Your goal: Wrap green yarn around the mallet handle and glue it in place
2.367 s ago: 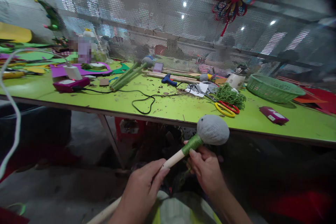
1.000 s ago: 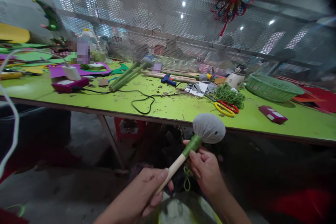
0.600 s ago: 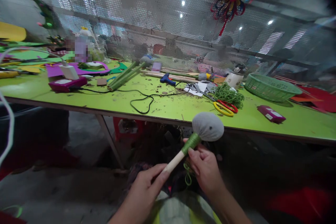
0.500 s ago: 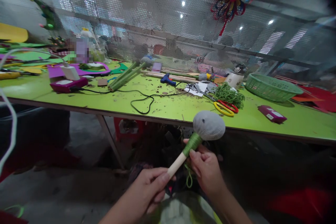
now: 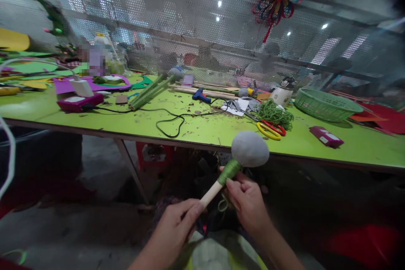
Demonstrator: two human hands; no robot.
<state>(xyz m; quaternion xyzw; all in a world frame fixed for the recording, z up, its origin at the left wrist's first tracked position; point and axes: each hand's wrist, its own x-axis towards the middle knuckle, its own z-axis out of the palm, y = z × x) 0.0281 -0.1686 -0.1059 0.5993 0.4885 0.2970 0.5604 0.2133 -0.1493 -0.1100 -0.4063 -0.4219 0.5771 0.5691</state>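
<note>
A pale wooden stick (image 5: 211, 195) slants up to the right in front of the table edge. At its upper end is a rounded grey cloth-covered head (image 5: 249, 149). Just below the head, green string (image 5: 229, 171) is wound tightly round the stick. My left hand (image 5: 182, 225) is closed round the stick's lower end. My right hand (image 5: 248, 198) is closed at the winding, thumb and fingers pinching the green string there. A loose loop of string (image 5: 222, 204) hangs below the winding. Part of the right fingers is hidden behind the stick.
The green table (image 5: 139, 124) lies ahead. On it are scissors (image 5: 268, 130), a bundle of green string (image 5: 275, 114), a green basket (image 5: 327, 103), a blue glue gun (image 5: 201, 95) with a black cord, and two purple boxes (image 5: 326, 136) (image 5: 80, 102). A white cable (image 5: 8, 147) hangs at left.
The stick has turned about its length: a dark spot on the grey head no longer shows. The string loop has shifted slightly up and left. Both hands keep their hold.
</note>
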